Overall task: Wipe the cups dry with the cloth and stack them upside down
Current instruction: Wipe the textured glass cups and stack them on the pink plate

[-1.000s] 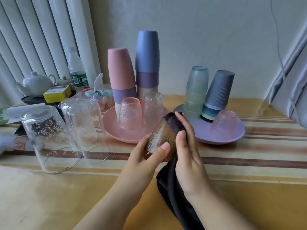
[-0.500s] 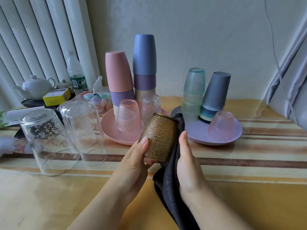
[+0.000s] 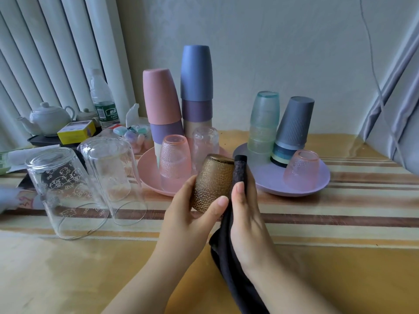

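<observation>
- Amber cup [image 3: 213, 183]: held above the table, base up and tipped toward 1 o'clock; long axis near upright.
- Left hand [image 3: 192, 214]: fingers and thumb curled round the cup's lower wall.
- Right hand [image 3: 246, 214]: at 3 o'clock of the cup, pressing the dark cloth [image 3: 229, 264] against its side.
- Pink plate [image 3: 149, 177]: nearest stacking spot, judged at 11 o'clock; left hand nearer.

water bottle [image 3: 102, 103] label: green band with white characters, too blurred to read
left glass tumbler [image 3: 61, 184]: printed cartoon cat faces, no words
yellow box [image 3: 76, 132]: print illegible
</observation>
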